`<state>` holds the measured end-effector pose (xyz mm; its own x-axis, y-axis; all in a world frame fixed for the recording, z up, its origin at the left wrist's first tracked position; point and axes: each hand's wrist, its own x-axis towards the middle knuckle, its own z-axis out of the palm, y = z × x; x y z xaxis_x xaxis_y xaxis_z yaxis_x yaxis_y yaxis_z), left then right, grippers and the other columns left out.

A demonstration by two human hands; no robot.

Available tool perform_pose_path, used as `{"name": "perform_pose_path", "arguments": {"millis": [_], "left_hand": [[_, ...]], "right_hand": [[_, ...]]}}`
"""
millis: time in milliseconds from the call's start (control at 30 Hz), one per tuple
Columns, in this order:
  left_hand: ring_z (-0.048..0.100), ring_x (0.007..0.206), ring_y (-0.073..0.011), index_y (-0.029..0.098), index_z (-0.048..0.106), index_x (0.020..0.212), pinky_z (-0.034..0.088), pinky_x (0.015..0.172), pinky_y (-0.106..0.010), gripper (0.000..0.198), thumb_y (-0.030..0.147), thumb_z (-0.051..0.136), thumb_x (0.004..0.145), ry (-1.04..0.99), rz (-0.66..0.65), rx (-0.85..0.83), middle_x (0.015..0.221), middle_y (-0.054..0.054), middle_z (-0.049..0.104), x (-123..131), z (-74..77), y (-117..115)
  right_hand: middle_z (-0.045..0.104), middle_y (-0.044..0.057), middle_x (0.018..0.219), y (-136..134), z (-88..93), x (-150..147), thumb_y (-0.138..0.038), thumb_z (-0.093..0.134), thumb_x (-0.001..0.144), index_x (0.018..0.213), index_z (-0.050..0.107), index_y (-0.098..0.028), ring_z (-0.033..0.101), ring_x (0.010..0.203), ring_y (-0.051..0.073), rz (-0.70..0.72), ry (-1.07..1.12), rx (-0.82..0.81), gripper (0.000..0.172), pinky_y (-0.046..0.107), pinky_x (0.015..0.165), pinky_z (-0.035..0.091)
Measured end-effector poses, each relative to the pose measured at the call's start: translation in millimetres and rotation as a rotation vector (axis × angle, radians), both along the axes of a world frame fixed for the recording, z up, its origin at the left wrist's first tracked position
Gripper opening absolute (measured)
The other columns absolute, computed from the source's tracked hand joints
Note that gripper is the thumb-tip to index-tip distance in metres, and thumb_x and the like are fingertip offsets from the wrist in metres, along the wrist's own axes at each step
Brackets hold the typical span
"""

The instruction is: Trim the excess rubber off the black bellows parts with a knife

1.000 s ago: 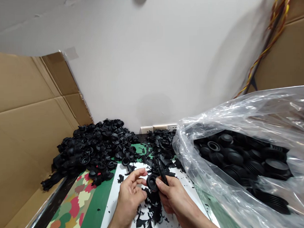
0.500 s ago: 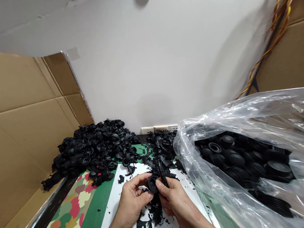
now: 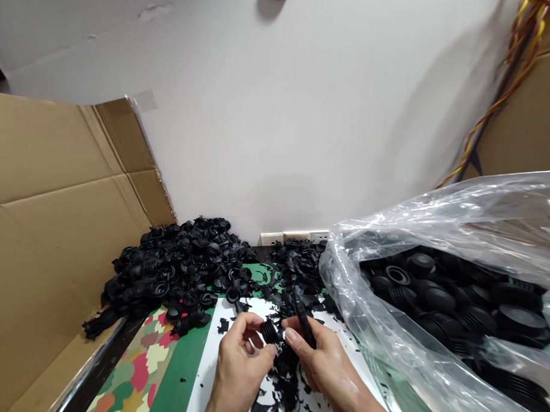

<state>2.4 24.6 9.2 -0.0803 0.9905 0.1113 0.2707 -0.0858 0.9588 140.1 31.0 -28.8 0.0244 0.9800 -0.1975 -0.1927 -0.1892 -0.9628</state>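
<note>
Small ribbed black part: held up over the white sheet, between the two hands. Its ribs are seen edge-on; its long axis is judged to run roughly sideways, from one hand toward the other.

Left hand is the nearer. The part is pinched between thumb and forefinger, with the hand curled round a small gap and the other fingers bent behind. From this hand the part lies to the right, at the fingertips.

Right hand is set just beside the part's right end, thumb and forefinger brought nearly together. Whether the part is touched by them, or a shred gripped there, cannot be made out. A slim dark tool is held in the same hand, its length pointed away from the body, steeply across the part's axis; its tip is lost against dark litter.

Below the hands, black scraps are strewn on the sheet. Beyond, to the left, a large pile of black parts is heaped near a cardboard panel. To the right, more ribbed parts are contained in a clear plastic bag.
</note>
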Motion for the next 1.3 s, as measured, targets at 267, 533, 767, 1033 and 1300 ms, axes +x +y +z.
{"name": "perform_pose_path", "arguments": {"millis": [267,533,767,1033,1300], "left_hand": [[0.047,0.059,-0.0136,0.02,0.064,0.084,0.038,0.056,-0.024,0.023,0.013,0.06,0.062,0.128,-0.026,0.022,0.067,0.003,0.057,3.0,-0.4,-3.5],[0.049,0.061,-0.0141,0.021,0.066,0.087,0.039,0.058,-0.025,0.026,0.011,0.059,0.064,0.169,-0.052,0.037,0.069,0.002,0.061,1.2,2.4,-5.2],[0.054,0.065,-0.0157,0.02,0.068,0.09,0.043,0.061,-0.026,0.03,0.009,0.056,0.065,0.105,-0.091,0.041,0.078,-0.001,0.065,3.5,2.9,-7.8],[0.052,0.067,-0.0157,0.021,0.06,0.089,0.041,0.058,-0.024,0.023,0.013,0.063,0.067,0.063,-0.159,-0.085,0.073,0.003,0.058,4.1,4.9,-11.1],[0.052,0.075,-0.0166,0.022,0.059,0.081,0.04,0.065,-0.025,0.032,-0.001,0.058,0.059,0.226,-0.218,0.094,0.083,0.002,0.057,5.3,5.7,-10.7]], "right_hand": [[0.031,-0.01,0.036,-3.5,1.5,-3.8,-0.057,0.072,0.06,0.08,0.067,-0.015,0.04,0.039,0.012,0.122,0.064,0.023,0.046,0.025,0.044,0.034],[0.029,-0.01,0.036,-8.3,8.3,-5.5,-0.061,0.074,0.055,0.076,0.067,-0.014,0.033,0.035,0.008,0.202,0.217,-0.032,0.052,0.022,0.041,0.03],[0.026,-0.012,0.034,-6.2,6.2,-3.6,-0.062,0.075,0.051,0.068,0.062,-0.016,0.016,0.031,0.003,0.174,0.264,-0.094,0.051,0.02,0.034,0.015],[0.034,-0.01,0.037,-10.9,16.2,-0.7,-0.061,0.072,0.059,0.064,0.06,-0.014,0.023,0.034,0.004,0.201,0.148,-0.028,0.049,0.02,0.036,0.014],[0.033,-0.009,0.039,-10.4,22.5,2.2,-0.059,0.071,0.06,0.059,0.057,-0.015,0.021,0.036,0.004,0.153,0.094,-0.054,0.046,0.021,0.038,0.015]]}}
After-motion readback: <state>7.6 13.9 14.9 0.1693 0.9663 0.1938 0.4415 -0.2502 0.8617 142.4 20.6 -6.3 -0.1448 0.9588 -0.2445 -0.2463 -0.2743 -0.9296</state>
